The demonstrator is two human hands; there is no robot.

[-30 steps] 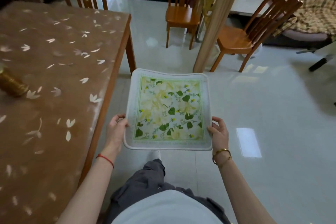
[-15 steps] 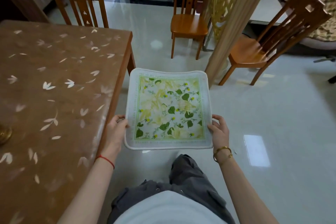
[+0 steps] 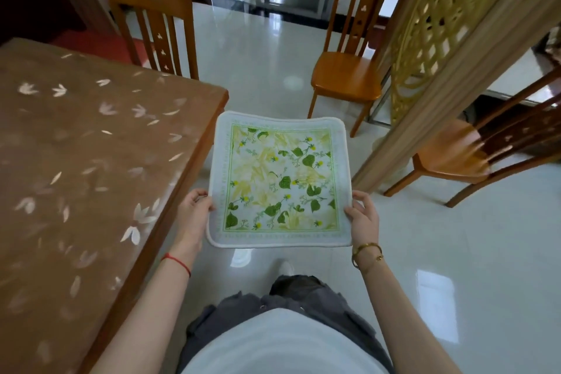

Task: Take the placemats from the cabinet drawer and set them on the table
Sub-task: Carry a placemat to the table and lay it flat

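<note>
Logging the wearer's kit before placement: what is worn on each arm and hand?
Both arms are bare, no sleeves or gloves in view. The left hand has a thin red string tied round its wrist. The right hand has slim gold bangles at the wrist. No rings can be made out.

I see a square, soft fabric placemat (image 3: 280, 181) with a white border, rounded corners and a green-and-yellow leaf-and-flower print, held flat and face up in mid-air above the floor. It sits just right of the brown, leaf-patterned wooden counter (image 3: 91, 167), clear of its edge, its near corners gripped from both sides.
</note>
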